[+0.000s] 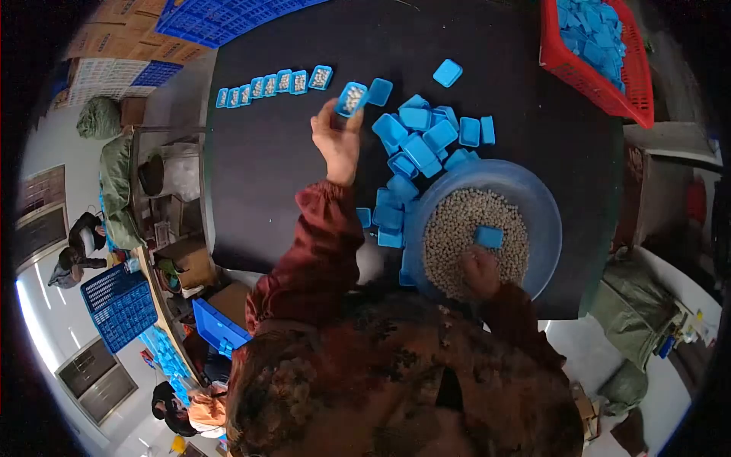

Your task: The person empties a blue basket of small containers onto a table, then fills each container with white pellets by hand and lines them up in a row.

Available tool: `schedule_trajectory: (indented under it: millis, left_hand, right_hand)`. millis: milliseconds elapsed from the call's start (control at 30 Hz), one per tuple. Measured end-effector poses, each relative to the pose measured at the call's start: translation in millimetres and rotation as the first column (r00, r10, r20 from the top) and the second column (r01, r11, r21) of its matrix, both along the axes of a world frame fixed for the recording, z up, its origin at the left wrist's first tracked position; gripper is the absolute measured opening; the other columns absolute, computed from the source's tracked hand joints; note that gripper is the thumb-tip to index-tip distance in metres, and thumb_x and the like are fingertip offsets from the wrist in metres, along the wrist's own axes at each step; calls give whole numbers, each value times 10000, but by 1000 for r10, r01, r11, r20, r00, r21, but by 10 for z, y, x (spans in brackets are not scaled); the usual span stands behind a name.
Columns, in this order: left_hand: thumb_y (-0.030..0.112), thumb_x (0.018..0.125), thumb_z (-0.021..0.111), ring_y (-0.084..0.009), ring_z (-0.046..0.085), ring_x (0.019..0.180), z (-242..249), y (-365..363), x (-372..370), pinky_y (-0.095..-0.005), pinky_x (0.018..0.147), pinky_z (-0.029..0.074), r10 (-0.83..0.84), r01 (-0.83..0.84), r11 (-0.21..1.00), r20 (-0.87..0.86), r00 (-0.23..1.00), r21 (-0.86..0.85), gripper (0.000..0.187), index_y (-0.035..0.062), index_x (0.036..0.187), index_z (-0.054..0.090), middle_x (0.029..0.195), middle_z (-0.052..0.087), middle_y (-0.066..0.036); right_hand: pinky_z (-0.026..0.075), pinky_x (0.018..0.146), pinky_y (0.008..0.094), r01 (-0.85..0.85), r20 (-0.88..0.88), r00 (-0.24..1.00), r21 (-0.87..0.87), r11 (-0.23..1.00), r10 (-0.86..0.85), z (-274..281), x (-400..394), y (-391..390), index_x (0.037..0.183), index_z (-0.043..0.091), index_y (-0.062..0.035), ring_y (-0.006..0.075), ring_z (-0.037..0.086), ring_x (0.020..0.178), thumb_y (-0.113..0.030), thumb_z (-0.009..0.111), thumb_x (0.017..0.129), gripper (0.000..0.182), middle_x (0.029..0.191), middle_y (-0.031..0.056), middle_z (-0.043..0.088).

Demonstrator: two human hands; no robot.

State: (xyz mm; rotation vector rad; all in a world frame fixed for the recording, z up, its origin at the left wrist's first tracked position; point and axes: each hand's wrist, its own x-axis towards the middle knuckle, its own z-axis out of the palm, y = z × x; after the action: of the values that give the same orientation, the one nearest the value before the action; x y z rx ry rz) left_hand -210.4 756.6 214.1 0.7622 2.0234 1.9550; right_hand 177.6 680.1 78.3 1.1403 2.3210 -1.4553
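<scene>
Between the fingers and thumb of my left hand (337,145) is a small blue box (352,99) filled with whitish beads, held above the black table. My right hand (480,273) is closed over the beads (449,228) in a large translucent blue bowl (542,221); whether its fingers hold anything is hidden. A blue box (488,237) touches or nearly touches that hand, over the beads. Left of my left hand stands a slanting row of several filled blue boxes (298,81). Empty-looking blue boxes (418,151) lie piled between my hands.
The black table (266,167) carries a red basket (636,107) of blue pieces at the back right and a blue crate (221,19) at the back left. Single blue boxes (448,72) lie behind the pile. Other people (76,247) are far off at the left.
</scene>
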Motion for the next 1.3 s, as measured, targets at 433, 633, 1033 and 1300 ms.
schedule_trajectory:
  millis: [433, 633, 1033, 1300]
  left_hand:
    - [247, 611, 738, -275, 577, 885, -586, 556, -841, -380, 728, 446, 203, -461, 668, -453, 868, -584, 504, 19, 1004, 519, 912, 606, -152]
    - [218, 630, 692, -310, 524, 802, -341, -59, -445, -393, 678, 437, -73, -88, 879, -315, 946, -469, 366, 39, 911, 540, 839, 544, -115]
    - [91, 628, 671, -335, 380, 1078, -25, -1776, 453, -412, 899, 345, -616, 187, 425, -132, 776, -886, 547, 81, 1138, 475, 1166, 430, -141]
    - [46, 575, 660, -349, 434, 974, -273, -1918, 685, -387, 841, 382, -606, 235, 568, -207, 768, -789, 529, 84, 1079, 503, 1030, 487, -155]
  right_hand:
    - [379, 417, 294, 11, -123, 408, -990, 140, -904, 1003, -305, 418, 1012, 520, -81, 115, 422, 487, -361, 316, 912, 361, 770, 57, 521]
    - [386, 453, 305, -358, 97, 357, -904, -232, -929, 697, -116, 357, 926, 508, -97, 131, 393, 512, -371, 338, 905, 323, 708, 22, 466]
    - [355, 476, 295, -227, 2, 341, -970, -85, -940, 812, 67, 366, 921, 450, -109, 119, 383, 545, -285, 364, 913, 197, 765, 22, 442]
    - [369, 451, 276, 533, -432, 650, -327, 780, -625, 960, -1, 299, 793, 527, -57, 135, 412, 489, -246, 467, 860, 209, 704, 39, 472]
